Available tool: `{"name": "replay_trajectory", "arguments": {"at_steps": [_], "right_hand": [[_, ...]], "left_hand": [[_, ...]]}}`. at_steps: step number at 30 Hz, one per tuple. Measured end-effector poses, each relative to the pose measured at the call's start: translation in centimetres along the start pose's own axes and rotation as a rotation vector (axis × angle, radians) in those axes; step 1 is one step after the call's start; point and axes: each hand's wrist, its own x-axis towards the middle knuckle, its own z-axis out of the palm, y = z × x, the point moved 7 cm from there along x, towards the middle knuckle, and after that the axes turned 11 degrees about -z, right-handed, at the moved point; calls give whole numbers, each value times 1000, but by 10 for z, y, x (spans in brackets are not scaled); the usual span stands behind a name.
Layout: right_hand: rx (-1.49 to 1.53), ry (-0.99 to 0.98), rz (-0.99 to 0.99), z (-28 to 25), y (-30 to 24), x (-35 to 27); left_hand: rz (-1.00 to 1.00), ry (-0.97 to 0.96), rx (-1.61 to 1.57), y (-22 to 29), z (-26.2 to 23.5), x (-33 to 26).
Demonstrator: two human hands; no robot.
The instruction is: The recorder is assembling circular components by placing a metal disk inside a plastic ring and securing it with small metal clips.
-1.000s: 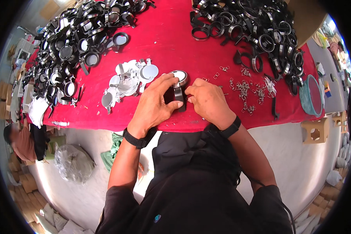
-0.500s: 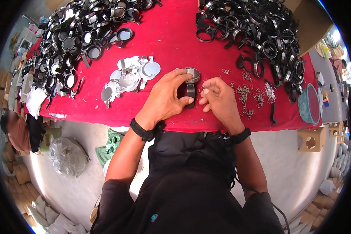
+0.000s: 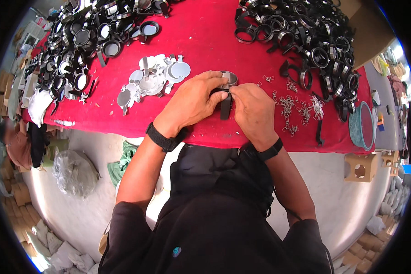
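On the near side of the red tablecloth, my left hand [image 3: 192, 101] is closed round a black handled ring with a silver lid [image 3: 225, 110]. Its black handle points toward me, and the round lid shows just beyond my fingertips. My right hand [image 3: 255, 112] pinches at the joint between lid and handle, its fingertips meeting my left thumb there. Whatever small piece lies in that pinch is hidden. To the right of my right hand lie many small bent wire springs [image 3: 286, 106] and a little heap of thin metal pins [image 3: 317, 108]. Loose silver lids [image 3: 151, 83] lie left of my left hand.
A heap of black rings fitted with lids [image 3: 82, 37] covers the far left of the red tablecloth [image 3: 205, 41]. More black rings without lids [image 3: 318, 57] are piled far right. A teal-rimmed basket [image 3: 361, 125] stands at the right edge, and a clear plastic bag [image 3: 75, 173] on the floor.
My right hand has moved left and inward, from beside the ring to its joint. My left thumb has shifted up the handle toward that joint.
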Motion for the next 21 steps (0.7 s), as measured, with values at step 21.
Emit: {"name": "replay_trajectory", "arguments": {"at_steps": [21], "right_hand": [[-89,155,-89,5,-9,0]], "left_hand": [[-7,9,-60,-1,0,10]]}}
